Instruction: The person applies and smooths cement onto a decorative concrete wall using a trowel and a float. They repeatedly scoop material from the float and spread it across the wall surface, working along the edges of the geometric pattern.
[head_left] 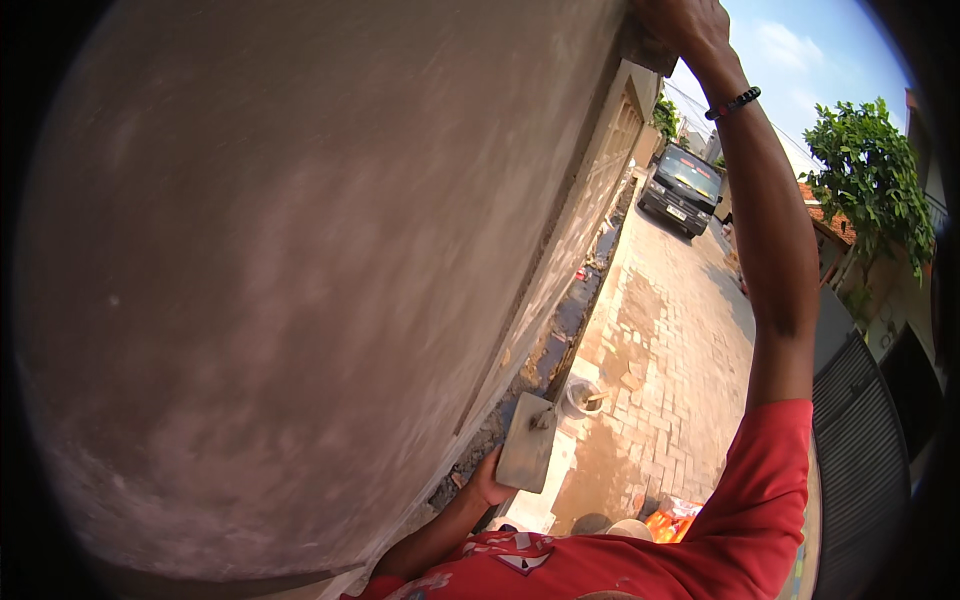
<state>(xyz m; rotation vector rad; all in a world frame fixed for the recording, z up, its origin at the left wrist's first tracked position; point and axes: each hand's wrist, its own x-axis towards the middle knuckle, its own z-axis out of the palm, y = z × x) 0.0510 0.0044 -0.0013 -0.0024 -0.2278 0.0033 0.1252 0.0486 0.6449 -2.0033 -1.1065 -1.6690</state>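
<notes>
My left hand [487, 480] is closed on the edge of a flat, rectangular plasterer's hawk [524, 455], held low beside the wall. A small lump of grey mortar [541, 419] sits near the hawk's far right edge. My right arm is raised high, with a dark bead bracelet at the wrist. At the top of the picture, my right hand [690, 25] is closed against the far edge of the wall. A dark, blocky shape shows just under it; its kind is unclear and the fingertips are cut off. The broad grey-brown plastered wall [270, 300] fills the left side.
A bucket [577, 400] with a stick-like handle in it stands beyond the hawk. A narrow gutter [570, 320] runs along the wall's foot, next to a paved lane [650, 350]. A dark truck [682, 188] stands up the lane; a ribbed gate [862, 450] lies to the right.
</notes>
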